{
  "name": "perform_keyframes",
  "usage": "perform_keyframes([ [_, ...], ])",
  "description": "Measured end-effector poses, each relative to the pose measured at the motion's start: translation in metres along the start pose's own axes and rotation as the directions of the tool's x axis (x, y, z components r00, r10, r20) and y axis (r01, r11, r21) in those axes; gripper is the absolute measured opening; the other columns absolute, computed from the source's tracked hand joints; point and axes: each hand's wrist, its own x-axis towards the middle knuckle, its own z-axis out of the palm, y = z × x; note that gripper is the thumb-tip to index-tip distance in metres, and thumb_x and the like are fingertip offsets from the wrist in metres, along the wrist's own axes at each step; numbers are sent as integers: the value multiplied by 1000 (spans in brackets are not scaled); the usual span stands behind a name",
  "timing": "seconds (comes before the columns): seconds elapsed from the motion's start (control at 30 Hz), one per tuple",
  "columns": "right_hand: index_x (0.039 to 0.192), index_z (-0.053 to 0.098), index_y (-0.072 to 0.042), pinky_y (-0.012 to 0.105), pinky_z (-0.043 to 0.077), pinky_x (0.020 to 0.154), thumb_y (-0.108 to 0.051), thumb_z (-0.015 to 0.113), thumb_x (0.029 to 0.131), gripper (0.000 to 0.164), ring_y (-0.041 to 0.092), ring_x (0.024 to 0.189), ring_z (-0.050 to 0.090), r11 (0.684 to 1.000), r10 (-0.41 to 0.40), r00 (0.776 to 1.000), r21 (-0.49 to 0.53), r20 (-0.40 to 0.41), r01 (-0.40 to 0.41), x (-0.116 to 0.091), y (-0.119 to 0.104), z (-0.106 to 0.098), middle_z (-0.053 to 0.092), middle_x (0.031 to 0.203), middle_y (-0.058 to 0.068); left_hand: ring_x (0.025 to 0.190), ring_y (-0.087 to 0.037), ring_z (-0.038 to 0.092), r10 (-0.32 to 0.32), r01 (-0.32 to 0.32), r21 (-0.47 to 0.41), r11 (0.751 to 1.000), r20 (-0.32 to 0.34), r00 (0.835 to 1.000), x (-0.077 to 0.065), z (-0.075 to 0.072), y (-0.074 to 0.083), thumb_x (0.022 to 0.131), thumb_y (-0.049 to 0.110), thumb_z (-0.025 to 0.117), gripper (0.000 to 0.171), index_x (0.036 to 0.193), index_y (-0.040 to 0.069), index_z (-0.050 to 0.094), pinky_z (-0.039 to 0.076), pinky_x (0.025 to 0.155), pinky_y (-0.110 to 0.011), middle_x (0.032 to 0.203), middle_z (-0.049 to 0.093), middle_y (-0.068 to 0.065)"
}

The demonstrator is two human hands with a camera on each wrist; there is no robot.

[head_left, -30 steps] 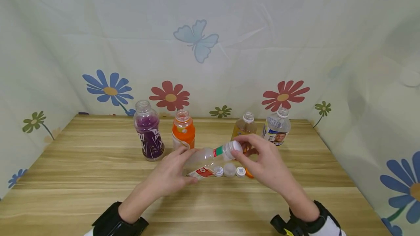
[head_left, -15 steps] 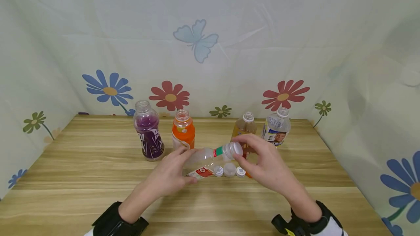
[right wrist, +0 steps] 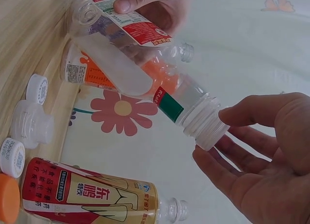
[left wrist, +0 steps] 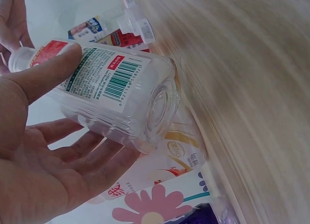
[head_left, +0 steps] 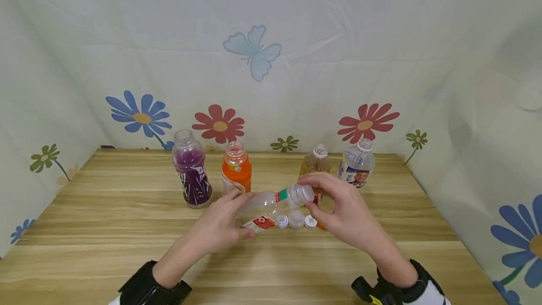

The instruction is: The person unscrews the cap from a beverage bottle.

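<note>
My left hand [head_left: 222,222] grips a clear plastic bottle [left wrist: 111,83] around its body, thumb on the label. The bottle is tilted above the table, its neck pointing right and up. At its mouth sits a translucent white cap [right wrist: 211,135], which my right hand [head_left: 345,208] pinches between thumb and fingers. Below the neck, a row of loose caps lies on the table: a white cap [head_left: 282,221], a larger clear one [right wrist: 31,124], another white cap [right wrist: 12,157] and an orange cap [right wrist: 8,199], partly hidden by the right hand in the head view.
Uncapped bottles stand behind the hands: a purple bottle [head_left: 192,173] and an orange bottle [head_left: 236,168] at left, a gold-and-red bottle [right wrist: 92,192] and a clear blue-labelled bottle [head_left: 357,164] at right. A flowered cloth [head_left: 271,102] hangs behind the wooden table [head_left: 106,229].
My right hand has shifted slightly to the right, and its fingers have moved a little around the cap. The left hand and the bottle look unmoved.
</note>
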Motion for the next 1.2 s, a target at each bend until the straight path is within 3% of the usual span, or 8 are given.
perform_keyframes([
  [0.37,118,65,-6,27,50,85,16,73,77,47,15,104,61,999,-36,999,39,-28,37,1,0,-6,61,120,0,108,-21,58,-33,34,-26,999,11,999,1,-1,2,72,30,89,74,136,12,56,45,94,-39,127,56,-5],
  [0.63,119,65,-2,20,46,89,14,75,75,48,19,108,61,984,-38,996,-174,-81,24,0,3,-16,61,122,0,111,-23,58,-69,70,-52,996,9,998,1,-1,2,73,30,89,75,136,9,56,45,95,-39,129,55,-6],
  [0.73,118,65,-3,24,48,88,11,77,75,47,20,107,61,973,-23,997,-231,-76,5,-1,5,-19,61,121,0,111,-22,58,-66,65,-61,996,-10,998,1,0,3,72,29,89,75,136,9,55,45,95,-38,128,56,-5],
  [0.87,116,66,-3,31,50,85,8,79,76,44,21,105,62,957,-2,999,-289,-39,-9,-2,6,-22,62,119,1,111,-20,58,-50,47,-71,996,-47,998,1,0,3,73,29,89,74,135,8,55,46,94,-36,127,56,-3],
  [1.03,112,66,-3,32,51,82,5,78,77,37,23,101,62,930,47,998,-365,41,-29,-2,9,-24,63,113,4,110,-17,58,-57,51,-95,994,-60,997,1,0,5,74,31,88,74,137,11,54,46,93,-34,127,56,-1],
  [1.2,107,67,-1,36,51,81,5,78,76,34,24,95,63,902,140,979,-427,148,-64,-3,14,-27,64,105,5,110,-18,58,-73,67,-106,992,-53,996,2,3,7,76,32,87,75,138,9,53,45,93,-35,128,57,-2],
])
